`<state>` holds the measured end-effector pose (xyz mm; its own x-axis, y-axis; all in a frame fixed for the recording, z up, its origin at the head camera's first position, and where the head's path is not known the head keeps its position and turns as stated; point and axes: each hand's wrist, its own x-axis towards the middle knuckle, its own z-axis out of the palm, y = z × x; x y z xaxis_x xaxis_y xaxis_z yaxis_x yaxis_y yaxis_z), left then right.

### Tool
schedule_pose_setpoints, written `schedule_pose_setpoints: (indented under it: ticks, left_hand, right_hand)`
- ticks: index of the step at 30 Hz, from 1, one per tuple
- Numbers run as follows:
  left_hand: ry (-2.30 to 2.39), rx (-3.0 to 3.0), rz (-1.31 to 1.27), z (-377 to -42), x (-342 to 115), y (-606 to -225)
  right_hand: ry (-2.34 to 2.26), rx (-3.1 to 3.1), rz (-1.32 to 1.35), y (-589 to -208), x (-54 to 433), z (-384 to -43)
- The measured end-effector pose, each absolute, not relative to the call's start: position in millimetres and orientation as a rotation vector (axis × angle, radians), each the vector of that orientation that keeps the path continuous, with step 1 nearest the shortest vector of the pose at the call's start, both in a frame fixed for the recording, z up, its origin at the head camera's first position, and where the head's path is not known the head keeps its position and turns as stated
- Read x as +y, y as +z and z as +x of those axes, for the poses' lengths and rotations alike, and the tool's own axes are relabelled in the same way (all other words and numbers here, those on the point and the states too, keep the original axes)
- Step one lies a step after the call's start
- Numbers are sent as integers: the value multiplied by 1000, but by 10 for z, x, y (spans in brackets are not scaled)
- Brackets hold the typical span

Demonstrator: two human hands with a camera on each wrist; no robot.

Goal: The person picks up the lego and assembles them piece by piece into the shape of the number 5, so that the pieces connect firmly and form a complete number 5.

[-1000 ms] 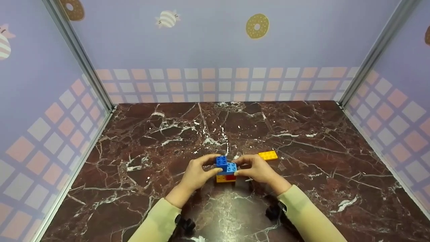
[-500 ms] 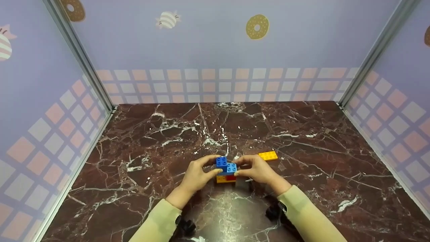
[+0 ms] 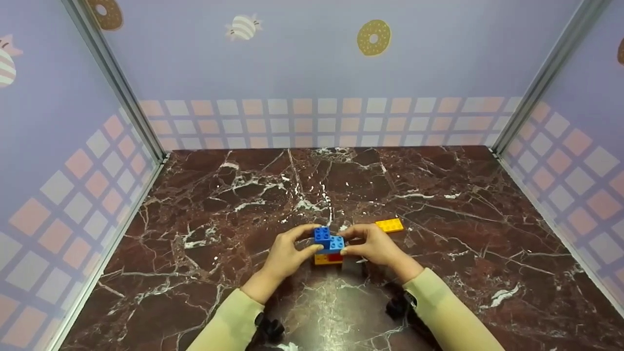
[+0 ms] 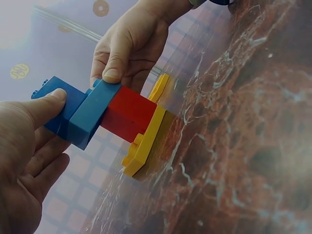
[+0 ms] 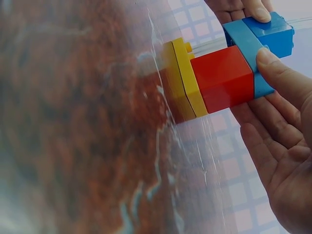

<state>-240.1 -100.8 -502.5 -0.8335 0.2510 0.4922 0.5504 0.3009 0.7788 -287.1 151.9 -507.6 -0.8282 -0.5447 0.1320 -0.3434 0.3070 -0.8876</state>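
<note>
A small stack of toy building bricks stands on the table between both hands. Its base is a yellow plate [image 4: 147,141], topped by a red brick [image 4: 130,115] on one end. Over the red brick lies a light blue plate [image 5: 246,41], overhanging toward the left. A dark blue brick [image 3: 321,235] sits on the left half of that plate, its studs facing up. My left hand [image 3: 286,251] pinches the dark blue brick between thumb and fingers. With thumb and fingertips, my right hand [image 3: 374,246] grips the right end of the light blue plate.
A loose yellow plate [image 3: 389,225] lies on the dark red marbled table [image 3: 243,195], just behind my right hand. Patterned purple wall panels [image 3: 312,73] enclose the table at the back and both sides.
</note>
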Motion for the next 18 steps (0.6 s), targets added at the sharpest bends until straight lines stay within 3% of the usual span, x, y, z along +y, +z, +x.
schedule_pose_setpoints:
  ticks: [18]
  left_hand:
    - [-1752,-2239,-643,-2406,-972,-5112]
  right_hand:
    - [-1524,2404,-870,-5055,1529,-2871]
